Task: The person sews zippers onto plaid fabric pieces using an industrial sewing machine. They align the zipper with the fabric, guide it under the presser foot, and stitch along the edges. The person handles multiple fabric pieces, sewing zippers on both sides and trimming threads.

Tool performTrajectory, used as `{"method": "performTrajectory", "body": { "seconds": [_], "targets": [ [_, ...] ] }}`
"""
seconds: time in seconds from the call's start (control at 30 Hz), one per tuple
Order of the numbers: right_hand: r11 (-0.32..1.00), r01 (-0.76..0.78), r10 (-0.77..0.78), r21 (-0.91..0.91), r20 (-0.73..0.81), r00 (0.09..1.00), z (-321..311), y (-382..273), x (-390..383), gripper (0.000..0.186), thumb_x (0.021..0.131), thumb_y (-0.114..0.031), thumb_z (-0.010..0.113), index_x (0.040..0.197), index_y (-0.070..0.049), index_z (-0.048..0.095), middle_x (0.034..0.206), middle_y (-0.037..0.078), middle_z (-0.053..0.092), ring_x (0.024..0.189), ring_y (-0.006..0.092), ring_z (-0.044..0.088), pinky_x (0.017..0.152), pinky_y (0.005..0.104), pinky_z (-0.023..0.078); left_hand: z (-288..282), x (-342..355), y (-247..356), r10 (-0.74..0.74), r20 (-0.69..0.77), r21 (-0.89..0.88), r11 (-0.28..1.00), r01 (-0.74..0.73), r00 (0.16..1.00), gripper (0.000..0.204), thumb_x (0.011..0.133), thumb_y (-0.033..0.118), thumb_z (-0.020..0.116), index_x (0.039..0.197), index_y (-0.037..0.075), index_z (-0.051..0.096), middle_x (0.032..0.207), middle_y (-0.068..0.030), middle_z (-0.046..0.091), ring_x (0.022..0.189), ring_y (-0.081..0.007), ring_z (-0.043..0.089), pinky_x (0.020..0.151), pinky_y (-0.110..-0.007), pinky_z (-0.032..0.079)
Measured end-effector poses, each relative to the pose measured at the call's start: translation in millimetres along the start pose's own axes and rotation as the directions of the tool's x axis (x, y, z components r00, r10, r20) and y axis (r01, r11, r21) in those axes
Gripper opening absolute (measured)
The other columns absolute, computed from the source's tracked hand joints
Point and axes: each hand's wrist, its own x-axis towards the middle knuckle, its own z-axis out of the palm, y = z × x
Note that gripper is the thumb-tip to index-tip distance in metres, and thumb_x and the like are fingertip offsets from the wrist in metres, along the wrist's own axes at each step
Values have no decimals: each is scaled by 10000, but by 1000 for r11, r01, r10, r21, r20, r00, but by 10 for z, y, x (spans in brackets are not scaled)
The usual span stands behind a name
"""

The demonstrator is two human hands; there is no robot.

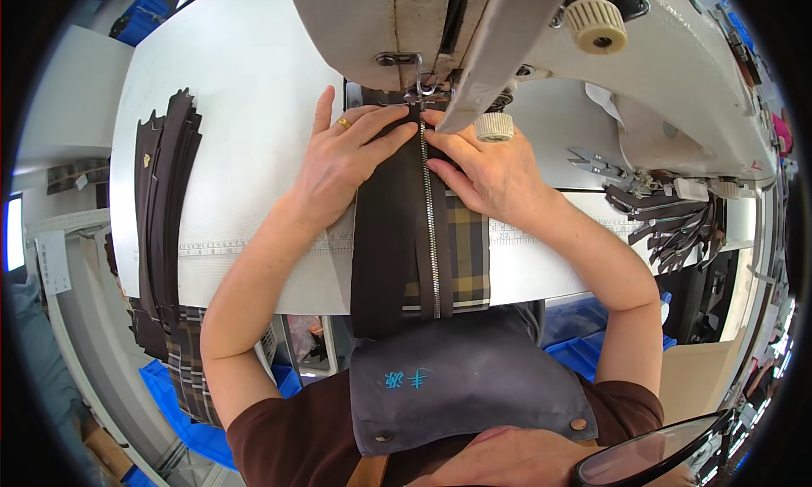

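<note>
A long zipper (430, 233) with metal teeth runs toward me from under the sewing machine's presser foot (420, 96). Its dark tape lies on a dark brown fabric strip (385, 242), with brown plaid fabric (470, 250) showing to the right. My left hand (334, 165) rests palm down on the dark strip, its fingers stretched out, fingertips at the zipper's left edge close to the foot. One finger sticks up away from the cloth. From the other side, my right hand (499, 170) holds the zipper's right edge between bent fingers and thumb; the lever partly covers this hand.
The machine head (677, 72) overhangs the right side. Dark fabric strips (165, 199) lie in a stack on the table's left. Several zippers (672, 220) are bunched at the right, near small metal snips (596, 163). A ruler strip (296, 242) crosses the table; blue bins (190, 411) stand below.
</note>
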Motion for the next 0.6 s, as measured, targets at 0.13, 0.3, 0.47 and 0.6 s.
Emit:
{"method": "performTrajectory", "body": {
  "seconds": [0.13, 0.3, 0.47, 0.6],
  "targets": [
    [1000, -10, 10, 9, 13, 1000, 13, 4, -15, 272, 752, -175, 692, 978, -42, 619, 1018, 82, 627, 928, 264, 590, 780, 363, 474, 1, 6, 4, -2, 1, 13, 1000, 2, 1000, 340, 774, 89, 546, 1094, 145, 645, 1189, -12, 588, 1065, -181, 557, 1068, -549, 201],
    [1000, -19, 19, 5, 25, 1000, 19, -5, -18, 278, 743, -182, 696, 967, -33, 625, 979, 110, 622, 982, 283, 565, 833, 379, 460, 4, 13, 10, 22, -28, 40, 999, -21, 999, 329, 773, 98, 551, 1083, 146, 650, 1187, -2, 604, 1046, -168, 567, 1060, -551, 210],
    [1000, -29, 29, 0, 33, 999, 20, -1, -21, 264, 745, -183, 695, 953, -35, 627, 969, 116, 622, 969, 283, 566, 821, 379, 461, 10, 7, -14, 13, -21, -16, 1000, -13, 1000, 330, 776, 98, 551, 1086, 153, 650, 1190, 3, 605, 1046, -166, 567, 1054, -558, 213],
    [999, -47, 47, 3, 48, 998, 29, -1, -32, 304, 754, -196, 689, 999, -36, 608, 990, 127, 617, 1001, 300, 555, 846, 387, 449, -28, 8, 39, -7, 41, -29, 1000, 8, 999, 418, 766, 54, 563, 1164, 175, 608, 1230, -8, 583, 1086, -185, 547, 1048, -597, 201]
  ]
}}
